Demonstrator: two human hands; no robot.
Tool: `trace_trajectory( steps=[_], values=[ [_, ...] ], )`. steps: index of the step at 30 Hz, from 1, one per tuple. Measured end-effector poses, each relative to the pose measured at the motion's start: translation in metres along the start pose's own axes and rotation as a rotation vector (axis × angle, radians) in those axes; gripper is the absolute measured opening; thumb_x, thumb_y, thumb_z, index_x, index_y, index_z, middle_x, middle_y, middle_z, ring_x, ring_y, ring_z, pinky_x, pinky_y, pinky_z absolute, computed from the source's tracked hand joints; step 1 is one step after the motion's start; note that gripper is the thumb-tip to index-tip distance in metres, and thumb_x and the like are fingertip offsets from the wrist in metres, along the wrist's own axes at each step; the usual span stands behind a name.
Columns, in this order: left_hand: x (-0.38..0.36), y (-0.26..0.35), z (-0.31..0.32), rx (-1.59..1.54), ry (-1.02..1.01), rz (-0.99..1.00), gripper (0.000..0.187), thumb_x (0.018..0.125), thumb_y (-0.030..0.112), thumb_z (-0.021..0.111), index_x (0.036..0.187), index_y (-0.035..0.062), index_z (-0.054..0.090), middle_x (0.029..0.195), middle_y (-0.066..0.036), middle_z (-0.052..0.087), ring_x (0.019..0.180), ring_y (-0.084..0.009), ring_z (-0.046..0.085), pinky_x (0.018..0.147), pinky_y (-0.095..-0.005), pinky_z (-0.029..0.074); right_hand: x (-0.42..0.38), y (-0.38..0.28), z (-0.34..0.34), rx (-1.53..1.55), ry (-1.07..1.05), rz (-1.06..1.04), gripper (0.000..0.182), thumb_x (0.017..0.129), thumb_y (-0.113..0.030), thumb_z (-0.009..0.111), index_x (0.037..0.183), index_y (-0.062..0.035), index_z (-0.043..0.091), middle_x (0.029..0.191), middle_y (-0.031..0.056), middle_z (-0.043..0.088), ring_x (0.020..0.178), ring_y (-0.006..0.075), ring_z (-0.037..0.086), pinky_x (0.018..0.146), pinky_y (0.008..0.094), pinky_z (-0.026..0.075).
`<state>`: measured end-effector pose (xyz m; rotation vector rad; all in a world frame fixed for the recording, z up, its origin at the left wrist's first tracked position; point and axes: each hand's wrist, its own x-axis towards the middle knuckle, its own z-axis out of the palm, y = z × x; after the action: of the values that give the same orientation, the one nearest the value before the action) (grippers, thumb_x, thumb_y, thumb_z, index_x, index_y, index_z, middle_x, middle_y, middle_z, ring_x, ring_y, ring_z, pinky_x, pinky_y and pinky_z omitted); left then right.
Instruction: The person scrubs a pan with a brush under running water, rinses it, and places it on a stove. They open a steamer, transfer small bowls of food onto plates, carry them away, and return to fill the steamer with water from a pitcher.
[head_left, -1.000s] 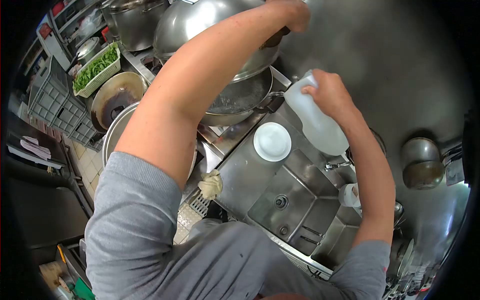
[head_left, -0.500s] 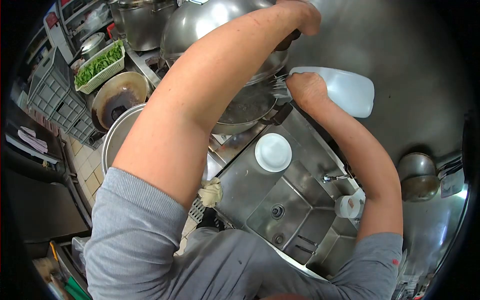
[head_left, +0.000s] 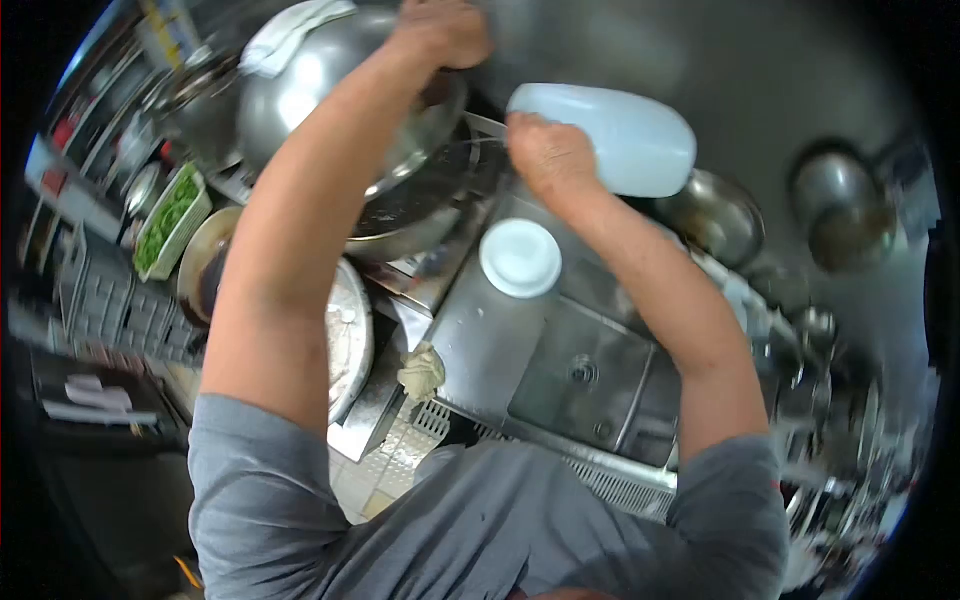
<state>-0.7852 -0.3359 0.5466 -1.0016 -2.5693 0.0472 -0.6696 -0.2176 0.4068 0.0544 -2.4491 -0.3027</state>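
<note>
My left hand (head_left: 445,32) is closed at the far edge of a large domed steel lid (head_left: 290,115); its fingertips are partly hidden. The lid is tilted over a wok (head_left: 410,235) of dark liquid, covering part of it, and a white cloth (head_left: 295,35) lies on the lid. My right hand (head_left: 550,155) grips the end of a white plastic container (head_left: 640,140), held tilted beyond the wok's right side. Below that hand, a round white lid or dish (head_left: 520,258) rests on the steel counter.
A steel sink (head_left: 580,370) lies right of the counter (head_left: 480,350). A crumpled cloth (head_left: 422,372) sits on its front edge. To the left are a white basket of greens (head_left: 170,225), a stained wok (head_left: 200,265) and a grey crate (head_left: 120,300). Pans (head_left: 715,215) stand at the right.
My view has shifted, so the stove and both hands appear farther left. Clear streaks, like pouring water, beside my right hand earlier are mostly gone. Both hands keep their holds.
</note>
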Motion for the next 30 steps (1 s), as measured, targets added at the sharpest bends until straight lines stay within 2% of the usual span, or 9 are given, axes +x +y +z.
trace_trajectory(
  steps=[3, 8, 11, 15, 16, 21, 22, 26, 30],
  values=[
    [0.005, 0.033, 0.058, 0.136, -0.031, 0.053, 0.051, 0.092, 0.039, 0.05, 0.137, 0.0149, 0.052, 0.145, -0.011, 0.045, 0.139, -0.0297, 0.036, 0.112, -0.0551, 0.03, -0.093, -0.021, -0.04, 0.08, -0.237, 0.15, 0.012, 0.084, -0.012, 0.054, 0.092, -0.004, 0.058, 0.078, 0.0125, 0.066, 0.065, 0.0306, 0.069, 0.053, 0.0426, 0.055],
    [-0.019, 0.107, 0.093, 0.232, -0.142, 0.078, 0.044, 0.089, 0.03, 0.05, 0.13, 0.0156, 0.057, 0.138, -0.008, 0.049, 0.136, -0.0254, 0.039, 0.107, -0.0502, 0.034, -0.312, -0.004, -0.052, 0.424, -0.48, 0.51, 0.015, 0.086, -0.015, 0.057, 0.095, -0.0026, 0.055, 0.091, 0.0163, 0.068, 0.08, 0.0351, 0.069, 0.069, 0.0459, 0.055],
    [-0.031, 0.14, 0.113, 0.315, 0.101, 0.106, 0.036, 0.087, 0.021, 0.05, 0.12, 0.0127, 0.061, 0.131, -0.008, 0.053, 0.126, -0.0263, 0.046, 0.097, -0.049, 0.042, -0.453, 0.045, -0.022, 0.394, -0.641, 0.946, 0.033, 0.086, -0.025, 0.064, 0.105, 0.002, 0.057, 0.095, 0.0226, 0.069, 0.089, 0.038, 0.069, 0.08, 0.0454, 0.055],
    [-0.039, 0.245, 0.166, -0.481, -0.129, 0.432, 0.059, 0.085, 0.011, 0.055, 0.143, 0.0049, 0.045, 0.143, -0.018, 0.048, 0.131, -0.0357, 0.045, 0.11, -0.044, 0.035, -0.593, 0.075, -0.008, 0.491, -0.725, 1.396, 0.05, 0.087, -0.031, 0.064, 0.117, 0.007, 0.054, 0.107, 0.023, 0.068, 0.099, 0.041, 0.065, 0.086, 0.0462, 0.053],
    [-0.051, 0.286, 0.197, -1.098, -0.384, 0.221, 0.063, 0.089, 0.013, 0.056, 0.148, 0.0012, 0.036, 0.151, -0.021, 0.039, 0.139, -0.032, 0.038, 0.113, -0.0358, 0.029, -0.62, 0.076, 0.004, 0.544, -0.653, 1.415, 0.05, 0.087, -0.031, 0.064, 0.117, 0.0084, 0.054, 0.107, 0.0259, 0.067, 0.1, 0.0428, 0.065, 0.088, 0.0462, 0.052],
    [-0.141, 0.471, 0.185, -1.095, -0.402, 0.234, 0.066, 0.092, 0.018, 0.053, 0.149, -0.0034, 0.028, 0.156, -0.021, 0.029, 0.146, -0.0298, 0.026, 0.118, -0.0345, 0.019, -0.707, 0.065, 0.058, 0.598, -0.524, 1.514, 0.048, 0.09, -0.025, 0.06, 0.122, 0.0082, 0.048, 0.121, 0.0308, 0.059, 0.115, 0.0419, 0.058, 0.098, 0.0453, 0.046],
    [-0.152, 0.484, 0.19, -0.927, -0.245, 0.309, 0.061, 0.093, 0.016, 0.054, 0.147, -0.0031, 0.034, 0.152, -0.021, 0.036, 0.143, -0.0291, 0.033, 0.116, -0.0365, 0.026, -0.686, 0.068, 0.023, 0.769, -0.568, 1.624, 0.048, 0.09, -0.024, 0.06, 0.123, 0.008, 0.047, 0.123, 0.0308, 0.057, 0.117, 0.0417, 0.056, 0.1, 0.0448, 0.044],
    [-0.164, 0.484, 0.238, -1.951, -0.741, -0.087, 0.048, 0.098, 0.011, 0.049, 0.145, 0.0059, 0.041, 0.123, -0.022, 0.059, 0.097, -0.0282, 0.065, 0.089, -0.0452, 0.053, -0.721, 0.061, 0.023, 0.662, -0.486, 1.547, 0.047, 0.086, -0.016, 0.062, 0.124, 0.0074, 0.045, 0.117, 0.0301, 0.06, 0.113, 0.0426, 0.058, 0.098, 0.0454, 0.046],
    [-0.13, 0.507, 0.371, -1.532, -0.708, -0.177, 0.05, 0.098, 0.012, 0.051, 0.146, 0.0119, 0.036, 0.138, -0.017, 0.049, 0.109, -0.0248, 0.058, 0.09, -0.0369, 0.048, -0.72, 0.05, -0.095, 0.517, -0.15, 1.582, 0.041, 0.086, -0.012, 0.06, 0.124, 0.0013, 0.051, 0.113, 0.0234, 0.064, 0.101, 0.0385, 0.064, 0.089, 0.0423, 0.051]
  ],
)
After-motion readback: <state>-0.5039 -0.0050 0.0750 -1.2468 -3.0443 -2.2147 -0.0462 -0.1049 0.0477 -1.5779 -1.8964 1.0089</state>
